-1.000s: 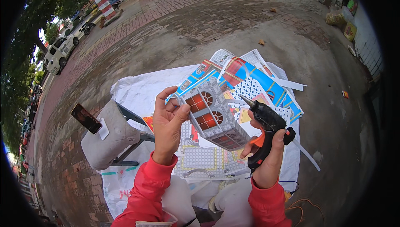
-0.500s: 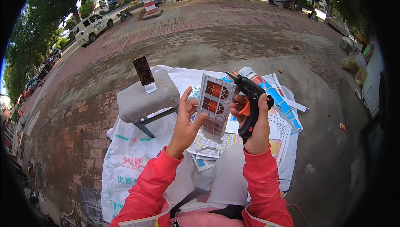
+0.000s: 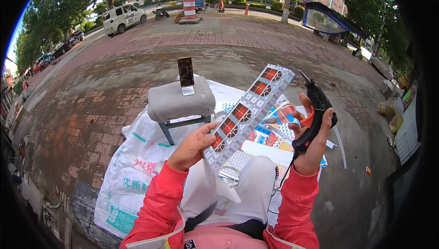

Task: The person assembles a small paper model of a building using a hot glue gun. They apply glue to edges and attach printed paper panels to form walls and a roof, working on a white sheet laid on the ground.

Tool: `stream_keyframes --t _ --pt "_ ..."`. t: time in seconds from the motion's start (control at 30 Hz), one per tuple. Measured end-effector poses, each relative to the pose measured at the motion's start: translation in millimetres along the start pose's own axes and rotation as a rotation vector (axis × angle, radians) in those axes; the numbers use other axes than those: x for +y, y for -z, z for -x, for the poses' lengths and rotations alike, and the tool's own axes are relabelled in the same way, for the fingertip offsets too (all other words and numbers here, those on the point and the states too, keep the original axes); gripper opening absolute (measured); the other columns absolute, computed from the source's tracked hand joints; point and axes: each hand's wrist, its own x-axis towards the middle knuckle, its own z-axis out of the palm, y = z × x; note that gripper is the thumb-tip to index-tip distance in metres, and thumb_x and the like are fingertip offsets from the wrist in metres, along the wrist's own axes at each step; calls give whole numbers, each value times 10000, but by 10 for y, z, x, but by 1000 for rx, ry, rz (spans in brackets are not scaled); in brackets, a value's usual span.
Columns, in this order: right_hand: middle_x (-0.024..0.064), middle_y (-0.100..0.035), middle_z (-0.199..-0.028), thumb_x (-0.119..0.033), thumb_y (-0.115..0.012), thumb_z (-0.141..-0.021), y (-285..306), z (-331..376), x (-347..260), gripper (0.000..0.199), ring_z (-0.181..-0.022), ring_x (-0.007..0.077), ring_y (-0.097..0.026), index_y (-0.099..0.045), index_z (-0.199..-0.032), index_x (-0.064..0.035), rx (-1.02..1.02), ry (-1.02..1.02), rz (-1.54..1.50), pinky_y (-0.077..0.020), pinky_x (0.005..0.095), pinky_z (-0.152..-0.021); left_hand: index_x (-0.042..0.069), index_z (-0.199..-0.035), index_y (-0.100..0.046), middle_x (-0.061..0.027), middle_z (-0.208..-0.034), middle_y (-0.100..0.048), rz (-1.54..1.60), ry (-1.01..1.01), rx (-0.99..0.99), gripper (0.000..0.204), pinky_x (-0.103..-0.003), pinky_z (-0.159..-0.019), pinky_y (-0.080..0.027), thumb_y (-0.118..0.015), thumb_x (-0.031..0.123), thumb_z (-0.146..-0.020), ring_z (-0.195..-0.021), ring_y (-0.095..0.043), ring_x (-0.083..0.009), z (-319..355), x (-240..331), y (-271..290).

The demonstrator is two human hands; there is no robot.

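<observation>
My left hand (image 3: pixel 192 147) grips the lower end of a long grey model panel (image 3: pixel 249 109) with red window squares, which slants up to the right. My right hand (image 3: pixel 313 139) holds a black glue gun (image 3: pixel 315 107) with an orange trigger, its nozzle pointing up beside the panel's top end. Under both hands lie printed blue and white card sheets (image 3: pixel 270 137) on a white sack cloth. My knee in grey trousers (image 3: pixel 249 176) is below the panel.
A small padded grey stool (image 3: pixel 180 101) stands to the left with a phone (image 3: pixel 185 73) propped upright on it. The white woven sack (image 3: pixel 132 166) covers the brick paving. Parked vehicles, a striped pole and trees are far behind. Sacks lie at the right.
The view has tilted up toward the street. The panel has turned so that its long face shows and slants up right. The glue gun has moved right, away from the panel.
</observation>
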Motion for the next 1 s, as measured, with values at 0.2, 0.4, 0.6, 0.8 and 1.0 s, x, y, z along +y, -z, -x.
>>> stream_keyframes --t 0.2,0.4,0.6,0.8,1.0 --pt "114 -678 -994 -674 -462 -903 -86 254 67 797 -729 150 -641 -520 -1326 -1 -478 102 229 -504 258 -627 -69 -1412 -358 -164 -1284 -577 62 62 55 550 -285 -924 -525 -583 155 -963 -1101 -626 -170 -124 364 -21" --pt "113 -688 -1066 -423 -570 -967 -264 329 428 533 -931 144 -635 -591 -1247 30 -368 42 294 -484 258 -819 -44 -1400 -405 -155 -1285 -586 166 219 5 506 -298 -919 -524 -540 229 -995 -1092 -629 -174 -263 245 -74" --pt "140 -701 -991 -439 -554 -968 -191 97 404 539 -900 221 -694 -612 -1178 53 -156 90 244 -545 311 -823 -40 -1388 -405 -131 -1265 -599 289 41 25 573 -293 -897 -533 -581 315 -973 -1071 -636 -162 285 111 72" --pt "136 -705 -957 -490 -544 -960 -119 -61 437 579 -864 187 -688 -622 -1168 45 -49 122 288 -538 292 -823 -57 -1385 -393 -108 -1207 -627 185 3 -4 783 -235 -835 -548 -758 356 -829 -990 -659 -120 762 106 7" --pt "134 -703 -906 -544 -554 -932 -175 29 469 628 -871 204 -696 -613 -1166 35 -60 -15 257 -562 281 -753 -26 -1324 -456 -80 -1148 -647 139 -320 87 599 -245 -778 -564 -715 278 -878 -930 -665 -110 629 290 -211"
